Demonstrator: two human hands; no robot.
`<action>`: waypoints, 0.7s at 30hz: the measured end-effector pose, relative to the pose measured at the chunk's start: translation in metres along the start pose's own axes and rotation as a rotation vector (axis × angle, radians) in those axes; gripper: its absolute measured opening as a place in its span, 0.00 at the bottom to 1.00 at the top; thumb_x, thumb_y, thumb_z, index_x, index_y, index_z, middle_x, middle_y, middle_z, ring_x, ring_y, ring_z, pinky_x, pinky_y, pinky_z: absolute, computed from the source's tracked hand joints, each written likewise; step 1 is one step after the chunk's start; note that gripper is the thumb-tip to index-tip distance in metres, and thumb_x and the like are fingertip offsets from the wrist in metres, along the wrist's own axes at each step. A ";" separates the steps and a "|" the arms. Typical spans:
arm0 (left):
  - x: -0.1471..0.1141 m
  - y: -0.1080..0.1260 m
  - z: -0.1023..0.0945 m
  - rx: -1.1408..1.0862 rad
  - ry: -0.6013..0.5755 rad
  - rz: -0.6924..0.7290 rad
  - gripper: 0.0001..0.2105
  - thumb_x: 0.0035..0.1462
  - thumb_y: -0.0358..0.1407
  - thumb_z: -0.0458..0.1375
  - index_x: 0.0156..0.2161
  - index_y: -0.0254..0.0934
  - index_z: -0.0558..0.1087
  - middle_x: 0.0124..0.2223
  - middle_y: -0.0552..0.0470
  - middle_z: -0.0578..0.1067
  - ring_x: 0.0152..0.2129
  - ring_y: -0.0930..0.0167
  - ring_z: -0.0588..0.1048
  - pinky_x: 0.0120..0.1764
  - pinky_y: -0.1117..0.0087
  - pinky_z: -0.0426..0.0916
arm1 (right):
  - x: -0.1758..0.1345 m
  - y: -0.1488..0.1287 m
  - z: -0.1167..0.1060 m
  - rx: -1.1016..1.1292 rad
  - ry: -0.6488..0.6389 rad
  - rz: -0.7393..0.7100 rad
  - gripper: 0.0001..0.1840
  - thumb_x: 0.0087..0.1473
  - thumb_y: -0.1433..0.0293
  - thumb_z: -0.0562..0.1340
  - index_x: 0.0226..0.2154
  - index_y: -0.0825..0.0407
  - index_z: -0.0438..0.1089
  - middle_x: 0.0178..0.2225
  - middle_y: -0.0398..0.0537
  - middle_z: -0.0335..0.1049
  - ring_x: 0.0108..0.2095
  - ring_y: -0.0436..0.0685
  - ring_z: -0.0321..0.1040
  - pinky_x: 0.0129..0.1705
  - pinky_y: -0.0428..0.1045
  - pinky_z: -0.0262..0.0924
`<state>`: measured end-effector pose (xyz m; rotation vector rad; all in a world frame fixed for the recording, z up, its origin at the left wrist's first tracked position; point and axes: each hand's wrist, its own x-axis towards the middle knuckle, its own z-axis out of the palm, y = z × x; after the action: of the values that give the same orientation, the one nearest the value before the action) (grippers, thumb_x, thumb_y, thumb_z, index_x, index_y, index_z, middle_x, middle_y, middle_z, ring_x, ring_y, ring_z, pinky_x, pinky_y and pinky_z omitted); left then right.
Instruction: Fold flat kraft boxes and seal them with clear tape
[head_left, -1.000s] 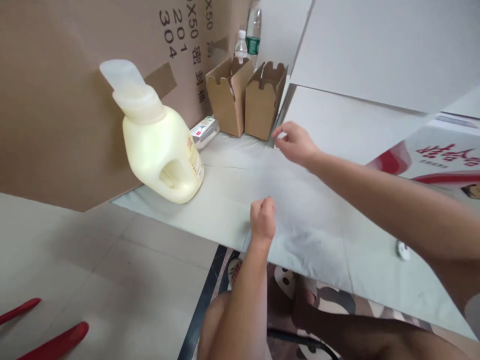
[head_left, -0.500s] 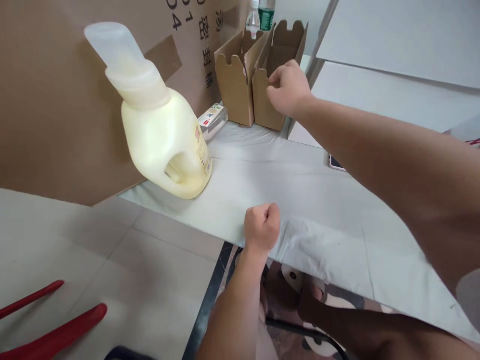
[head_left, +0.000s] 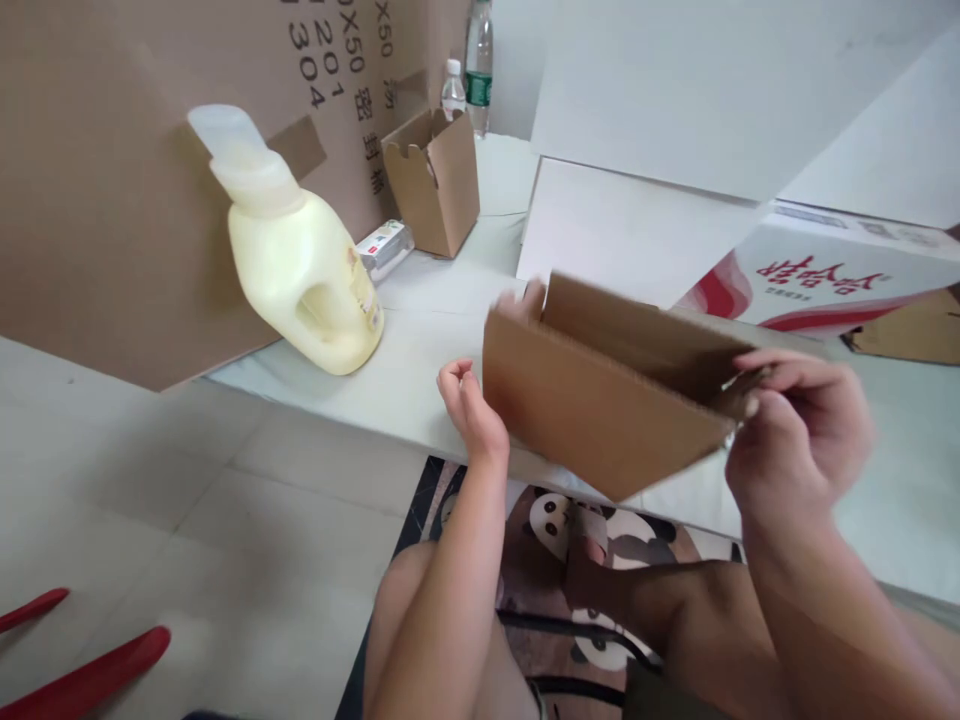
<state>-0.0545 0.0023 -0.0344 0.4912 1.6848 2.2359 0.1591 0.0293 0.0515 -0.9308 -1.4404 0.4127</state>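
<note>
A brown cardboard box (head_left: 589, 405), with its top side uncovered, is held tilted above the near edge of the cloth-covered table. My right hand (head_left: 799, 430) is closed in a pinch on its right end, thumb and fingers at the rim. Close to the box's left end, my left hand (head_left: 472, 405) is raised with fingers loosely curled and nothing visible in them. A blurred pale patch shows at the box's upper left corner; I cannot tell what it is. Left of my hands stands a pale yellow jug (head_left: 304, 285) with a translucent cap and a built-in handle.
A second notched cardboard box (head_left: 435, 190) stands at the back beside a clear flat packet (head_left: 386, 248). Behind it are two plastic bottles (head_left: 478, 75). A large printed carton (head_left: 150, 200) fills the left. White panels (head_left: 622, 225) and a red-and-white box (head_left: 832, 275) lie right.
The right-hand box of the pair has left the back of the table and is now near me in my right hand. My left hand has loosened from a fist and shifted slightly left.
</note>
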 end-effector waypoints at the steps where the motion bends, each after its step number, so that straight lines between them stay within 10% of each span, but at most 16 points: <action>1: -0.006 0.002 0.001 -0.022 -0.088 0.031 0.09 0.60 0.41 0.51 0.39 0.40 0.70 0.41 0.49 0.72 0.43 0.67 0.71 0.45 0.66 0.65 | -0.009 0.005 -0.018 0.013 0.022 0.003 0.03 0.52 0.67 0.63 0.29 0.48 0.69 0.32 0.44 0.75 0.36 0.57 0.72 0.38 0.54 0.65; 7: -0.037 0.011 0.018 -0.175 -0.609 0.212 0.22 0.65 0.52 0.46 0.51 0.43 0.74 0.52 0.47 0.76 0.49 0.63 0.74 0.51 0.61 0.68 | -0.030 0.036 -0.071 -0.023 -0.071 -0.042 0.16 0.64 0.61 0.55 0.49 0.46 0.73 0.58 0.47 0.71 0.61 0.62 0.64 0.62 0.64 0.55; 11: -0.052 0.010 0.027 -0.141 -0.769 0.343 0.27 0.64 0.57 0.45 0.57 0.45 0.72 0.58 0.45 0.74 0.57 0.59 0.71 0.59 0.55 0.65 | -0.026 0.061 -0.089 0.105 -0.011 0.013 0.21 0.62 0.58 0.56 0.56 0.43 0.67 0.65 0.47 0.62 0.54 0.59 0.67 0.51 0.58 0.61; 16: -0.064 0.011 0.035 -0.091 -0.836 0.507 0.27 0.63 0.56 0.49 0.61 0.47 0.69 0.62 0.45 0.71 0.61 0.56 0.68 0.63 0.51 0.60 | -0.017 0.079 -0.103 0.104 0.062 0.031 0.19 0.63 0.54 0.54 0.50 0.44 0.69 0.61 0.48 0.63 0.44 0.56 0.66 0.45 0.56 0.61; 21: -0.070 0.013 0.040 -0.053 -0.785 0.576 0.18 0.64 0.50 0.54 0.49 0.45 0.80 0.56 0.45 0.77 0.55 0.58 0.74 0.59 0.51 0.66 | -0.018 0.078 -0.112 0.016 -0.036 0.043 0.22 0.63 0.53 0.53 0.54 0.41 0.71 0.61 0.49 0.59 0.57 0.64 0.62 0.54 0.61 0.61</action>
<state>0.0253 0.0031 -0.0178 1.7393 1.1388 1.9592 0.2853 0.0302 -0.0038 -0.9468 -1.4499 0.4745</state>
